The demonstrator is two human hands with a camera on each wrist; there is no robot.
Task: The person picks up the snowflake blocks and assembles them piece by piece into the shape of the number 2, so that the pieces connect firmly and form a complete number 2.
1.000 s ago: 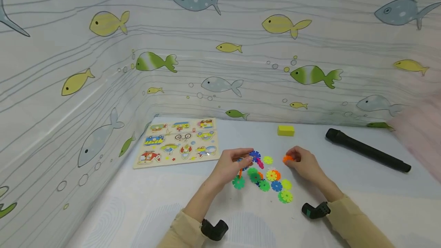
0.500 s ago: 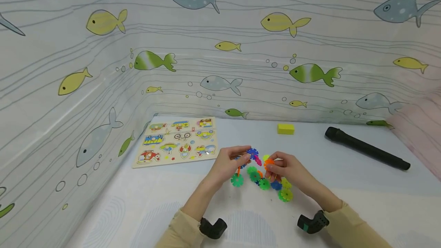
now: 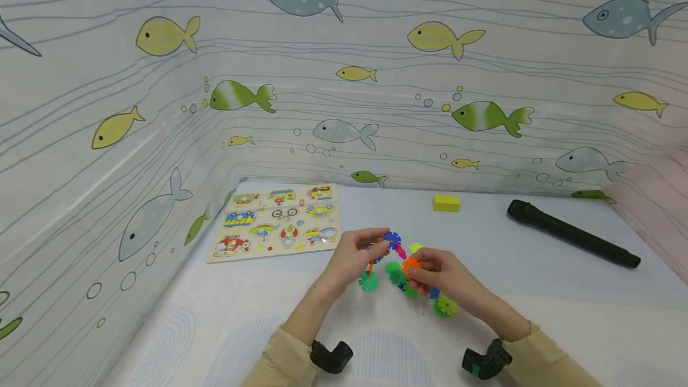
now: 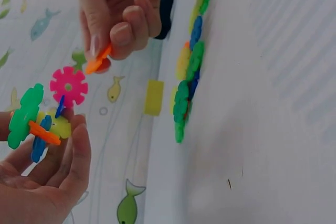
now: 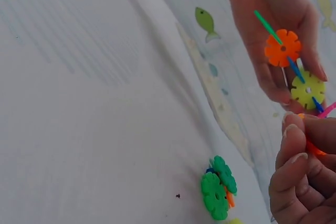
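My left hand (image 3: 352,258) holds a chain of joined plastic snowflake discs in its fingers. In the left wrist view the chain has a green disc (image 4: 25,116), an orange disc (image 4: 44,133), yellow and blue ones, and a pink disc (image 4: 69,86) at its upper end. An orange snowflake disc (image 3: 411,266) is pinched between thumb and fingers of my right hand (image 3: 448,276), close to the chain's pink end. Below the hands, several loose discs lie on the table, among them a yellow one (image 3: 446,305) and green ones (image 4: 194,60); the right hand partly hides them.
A wooden puzzle board (image 3: 298,248) with vehicle pieces lies at the back left. Behind the discs sits a yellow block (image 3: 446,203). A black microphone-shaped object (image 3: 575,235) rests at the right. Fish-printed cloth (image 3: 398,136) rises behind the table.
My right hand has carried the orange disc leftward and slightly toward me, up near the chain. The left hand has stayed almost in place with the chain.
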